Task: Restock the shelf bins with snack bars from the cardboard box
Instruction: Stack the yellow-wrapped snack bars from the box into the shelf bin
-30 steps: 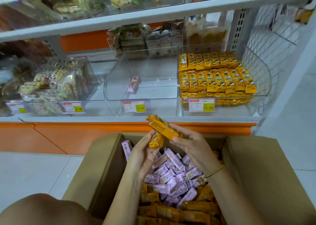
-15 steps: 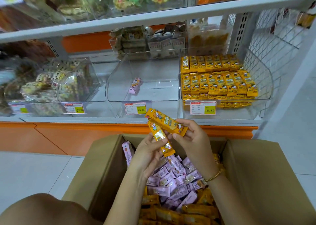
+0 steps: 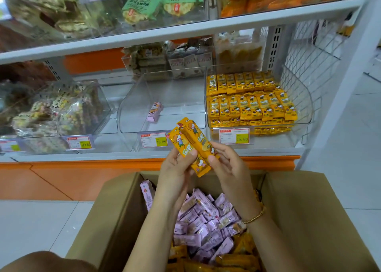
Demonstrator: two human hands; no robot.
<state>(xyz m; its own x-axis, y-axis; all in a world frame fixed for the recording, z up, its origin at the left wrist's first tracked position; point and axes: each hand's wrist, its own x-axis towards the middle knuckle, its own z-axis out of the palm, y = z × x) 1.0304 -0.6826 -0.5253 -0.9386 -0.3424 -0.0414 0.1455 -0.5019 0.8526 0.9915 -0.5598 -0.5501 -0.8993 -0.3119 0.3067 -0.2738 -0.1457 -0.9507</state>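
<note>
Two yellow snack bars point(image 3: 191, 143) are held side by side above the open cardboard box point(image 3: 305, 220). My left hand point(image 3: 175, 168) grips the left bar with its thumb across the wrapper. My right hand point(image 3: 226, 164) pinches the right bar near its lower end. Inside the box lie several pink snack bars point(image 3: 204, 226) on top of more yellow bars point(image 3: 237, 261). On the shelf, the right clear bin point(image 3: 299, 114) is packed with rows of yellow bars point(image 3: 247, 104). The middle clear bin point(image 3: 132, 114) holds a single pink bar point(image 3: 155, 111).
A left bin point(image 3: 103, 106) holds bagged mixed snacks. Price tags point(image 3: 154, 140) hang on the bin fronts. More snack packs sit behind and on the upper shelf point(image 3: 185, 32). A white wire divider point(image 3: 309, 61) closes the shelf's right end. Grey floor tiles surround the box.
Both hands have risen from the box toward the shelf front. The two yellow bars, crossed before, now lie side by side and point up-left.
</note>
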